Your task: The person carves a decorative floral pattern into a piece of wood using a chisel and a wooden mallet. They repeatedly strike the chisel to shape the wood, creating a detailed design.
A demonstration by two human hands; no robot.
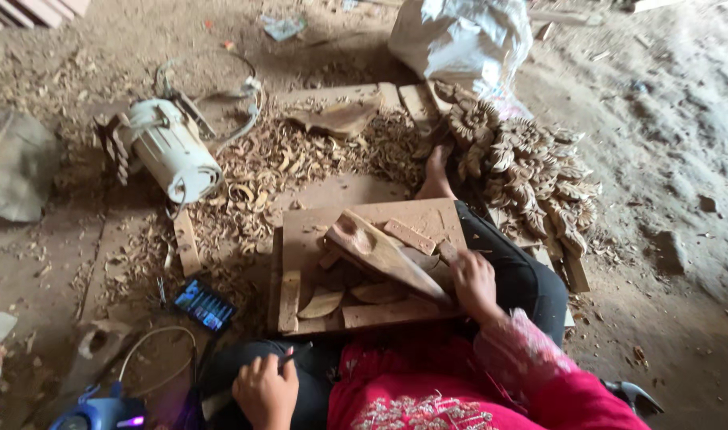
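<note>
The right hand (474,283) presses down on the near end of a long carved wooden piece (384,253), fingers curled over it, apparently to steady it on the square wooden board (428,216) lying across the lap. The left hand (265,390) rests low at the near left, fingers pinching a thin dark tool (295,355). Wood shavings (292,159) litter the dirt floor (667,143). A white electric motor (171,149) sits far left, a heap of carved wooden flowers (531,171) far right, a lit phone (205,305) beside the board.
</note>
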